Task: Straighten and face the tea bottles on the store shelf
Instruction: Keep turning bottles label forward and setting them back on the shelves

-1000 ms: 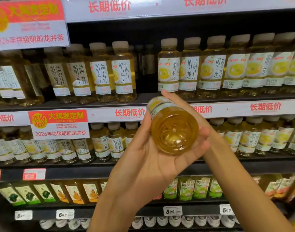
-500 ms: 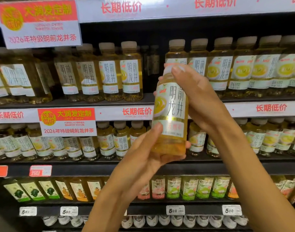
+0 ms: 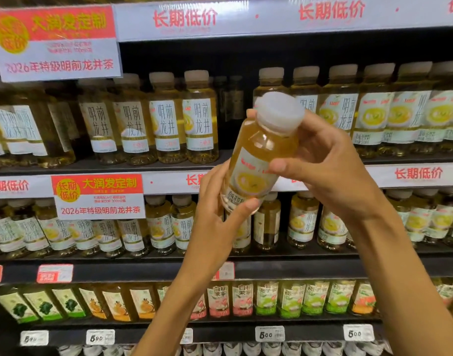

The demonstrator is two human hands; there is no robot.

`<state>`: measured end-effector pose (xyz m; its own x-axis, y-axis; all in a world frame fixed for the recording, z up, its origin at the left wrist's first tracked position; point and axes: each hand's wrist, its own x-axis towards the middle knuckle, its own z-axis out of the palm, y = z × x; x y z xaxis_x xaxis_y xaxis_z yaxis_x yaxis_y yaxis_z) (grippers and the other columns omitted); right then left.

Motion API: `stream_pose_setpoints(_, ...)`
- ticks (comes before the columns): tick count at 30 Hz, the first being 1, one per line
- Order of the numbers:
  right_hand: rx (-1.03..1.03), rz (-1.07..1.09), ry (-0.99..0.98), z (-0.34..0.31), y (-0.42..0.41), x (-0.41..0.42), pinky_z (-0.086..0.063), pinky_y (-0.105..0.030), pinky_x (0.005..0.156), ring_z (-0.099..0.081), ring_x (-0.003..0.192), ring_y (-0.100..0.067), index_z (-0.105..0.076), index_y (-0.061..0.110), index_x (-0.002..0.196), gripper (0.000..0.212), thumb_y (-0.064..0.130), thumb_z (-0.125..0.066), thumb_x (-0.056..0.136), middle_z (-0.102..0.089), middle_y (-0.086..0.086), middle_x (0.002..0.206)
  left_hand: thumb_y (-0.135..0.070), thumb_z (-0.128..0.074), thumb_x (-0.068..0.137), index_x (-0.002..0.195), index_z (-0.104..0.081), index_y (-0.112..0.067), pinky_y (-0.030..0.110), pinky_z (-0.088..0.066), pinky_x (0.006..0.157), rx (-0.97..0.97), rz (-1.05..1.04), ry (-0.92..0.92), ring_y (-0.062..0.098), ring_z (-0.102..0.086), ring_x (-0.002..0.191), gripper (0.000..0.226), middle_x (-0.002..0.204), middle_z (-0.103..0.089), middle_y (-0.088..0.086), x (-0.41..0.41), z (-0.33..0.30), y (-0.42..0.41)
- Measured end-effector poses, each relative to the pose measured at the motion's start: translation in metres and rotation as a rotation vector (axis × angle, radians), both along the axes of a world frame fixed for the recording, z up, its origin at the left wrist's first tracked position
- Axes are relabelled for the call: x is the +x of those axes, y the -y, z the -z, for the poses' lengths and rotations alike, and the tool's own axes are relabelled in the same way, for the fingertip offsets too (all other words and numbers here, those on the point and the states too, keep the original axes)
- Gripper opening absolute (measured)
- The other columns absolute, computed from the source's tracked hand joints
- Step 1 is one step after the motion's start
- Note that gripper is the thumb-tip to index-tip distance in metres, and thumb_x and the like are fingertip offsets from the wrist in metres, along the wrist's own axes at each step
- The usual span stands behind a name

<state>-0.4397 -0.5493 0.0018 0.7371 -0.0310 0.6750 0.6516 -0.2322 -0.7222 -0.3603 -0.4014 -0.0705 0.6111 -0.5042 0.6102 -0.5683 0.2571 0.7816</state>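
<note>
Blurred at the left end of the upper shelf (image 3: 104, 167), bottle labels hard to read; cut off at the bottom edge, a row of white caps (image 3: 251, 349); hidden behind the hands, part of the middle-shelf row (image 3: 305, 222) and of the red-lettered price strip (image 3: 415, 174). Held in front of the shelves, between upper and middle rows, one tea bottle (image 3: 261, 155), tilted with white cap toward the camera and up to the right, label with a yellow cup picture facing out. Left hand (image 3: 215, 214) curled round the lower end, thumb pressed on the label near the base; right hand (image 3: 330, 170) wrapped round the upper body, thumb across the front, fingertip showing behind the neck just left of the cap. Dark open gap (image 3: 233, 111) in the upper row, just left of the held bottle's cap, between the left group of four faced bottles (image 3: 148, 122) and the right group (image 3: 374, 111); farther-back bottles dim inside the gap. Lower shelf (image 3: 168, 301) stocked with mixed labels, white price tags (image 3: 269, 333) below.
</note>
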Motion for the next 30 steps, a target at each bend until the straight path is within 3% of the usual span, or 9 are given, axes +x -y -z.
stream_pose_setpoints(6,-0.175,0.042,0.031,-0.004,-0.001,0.002,-0.046,-0.037,0.101,-0.053,0.125,-0.021,-0.043,-0.001,0.136,0.075,0.001,-0.075,0.068,-0.055,-0.012,0.134,-0.03,-0.068,0.082,0.14,-0.04,-0.026,0.041,-0.043,0.105,0.034,-0.116,0.122,0.01,-0.045,0.131,0.064,0.139,-0.05,-0.008,0.02,-0.002,0.008)
stream_pose_setpoints(8,-0.215,0.068,0.046,-0.008,-0.003,0.005,-0.047,-0.031,0.1,-0.054,0.123,-0.016,-0.046,0.005,0.134,0.072,0.006,-0.076,0.069,-0.058,-0.003,0.131,-0.033,-0.069,0.081,0.138,-0.04,-0.029,0.034,-0.044,0.104,0.025,-0.117,0.133,0.007,-0.046,0.129,0.064,0.137,-0.051,-0.011,0.024,-0.005,0.009)
stream_pose_setpoints(11,-0.186,0.105,0.096,-0.016,-0.006,0.014,-0.047,-0.021,0.094,-0.056,0.118,-0.005,-0.046,0.015,0.13,0.063,0.014,-0.074,0.073,-0.059,0.014,0.123,-0.034,-0.066,0.082,0.133,-0.045,-0.018,0.034,-0.047,0.099,0.018,-0.154,0.151,0.012,-0.053,0.12,0.057,0.128,-0.056,-0.004,0.033,-0.01,0.014)
stream_pose_setpoints(16,-0.095,0.209,0.12,-0.024,-0.002,0.044,-0.049,-0.017,0.089,-0.057,0.114,0.0,-0.039,0.016,0.133,0.062,0.008,-0.07,0.08,-0.056,0.012,0.122,-0.041,-0.061,0.088,0.142,-0.038,-0.026,0.009,-0.04,0.096,0.008,-0.238,0.127,-0.005,-0.048,0.121,0.06,0.134,-0.051,-0.012,0.044,-0.021,0.022)
stream_pose_setpoints(19,-0.088,0.257,0.118,-0.024,-0.001,0.061,-0.048,-0.013,0.086,-0.058,0.11,0.006,-0.04,0.02,0.132,0.058,0.006,-0.068,0.084,-0.057,0.016,0.119,-0.041,-0.055,0.085,0.141,-0.034,-0.029,0.002,-0.037,0.093,-0.008,-0.274,0.115,-0.017,-0.045,0.117,0.061,0.128,-0.049,-0.022,0.047,-0.023,0.027)
stream_pose_setpoints(24,-0.061,0.325,0.141,-0.023,0.002,0.075,-0.048,-0.01,0.085,-0.055,0.114,0.007,-0.041,0.018,0.134,0.058,0.008,-0.069,0.085,-0.053,0.016,0.122,-0.034,-0.058,0.09,0.138,-0.042,-0.025,0.019,-0.044,0.099,-0.024,-0.372,0.151,-0.001,-0.05,0.12,0.052,0.131,-0.053,-0.01,0.049,-0.022,0.035)
stream_pose_setpoints(27,-0.098,0.514,0.201,-0.026,-0.001,0.082,-0.047,-0.016,0.095,-0.052,0.12,-0.003,-0.043,0.01,0.137,0.064,0.015,-0.074,0.081,-0.052,0.005,0.129,-0.036,-0.058,0.089,0.134,-0.046,-0.015,0.021,-0.042,0.098,-0.029,-0.493,0.223,0.007,-0.048,0.119,0.052,0.13,-0.048,-0.002,0.05,-0.024,0.04)
stream_pose_setpoints(30,-0.189,0.663,0.278,-0.026,-0.003,0.087,-0.051,-0.031,0.094,-0.057,0.114,-0.01,-0.052,0.007,0.125,0.052,0.021,-0.075,0.081,-0.06,-0.001,0.12,-0.039,-0.059,0.087,0.136,-0.044,-0.013,0.02,-0.041,0.099,-0.01,-0.581,0.233,0.007,-0.045,0.121,0.058,0.132,-0.048,0.0,0.05,-0.026,0.045)
